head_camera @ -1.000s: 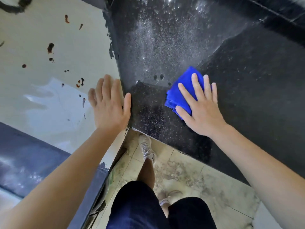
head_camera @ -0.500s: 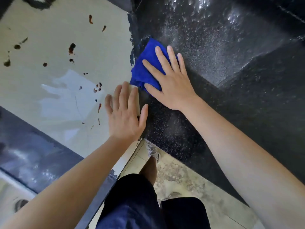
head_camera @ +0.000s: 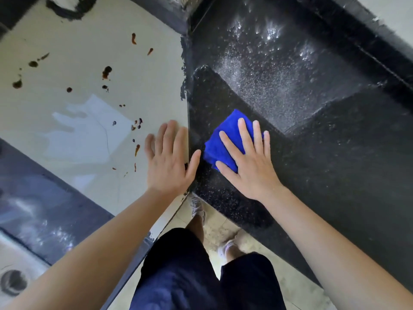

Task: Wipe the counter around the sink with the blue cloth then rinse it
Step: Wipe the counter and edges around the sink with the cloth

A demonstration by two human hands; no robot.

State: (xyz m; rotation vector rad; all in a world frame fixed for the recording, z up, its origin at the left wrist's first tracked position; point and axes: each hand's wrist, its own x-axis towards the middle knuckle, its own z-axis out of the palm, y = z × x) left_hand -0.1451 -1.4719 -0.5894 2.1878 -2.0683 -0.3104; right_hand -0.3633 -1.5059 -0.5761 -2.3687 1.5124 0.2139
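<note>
Sink point(head_camera: 20, 260) cut off bottom-left.

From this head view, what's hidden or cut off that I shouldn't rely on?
- Blue cloth: its near half lies under the right hand, so its full extent is hidden.
- Sink: only a corner with the drain shows; the frame's left and bottom edges and the left forearm cut off the rest.
- Black counter: runs out of the frame on the right.
- Left hand: fingers blurred.

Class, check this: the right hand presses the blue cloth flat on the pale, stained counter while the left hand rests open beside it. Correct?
One detail is wrong. In the head view the right hand presses the blue cloth on the black speckled counter; the left hand rests open on the pale, stained counter.
</note>
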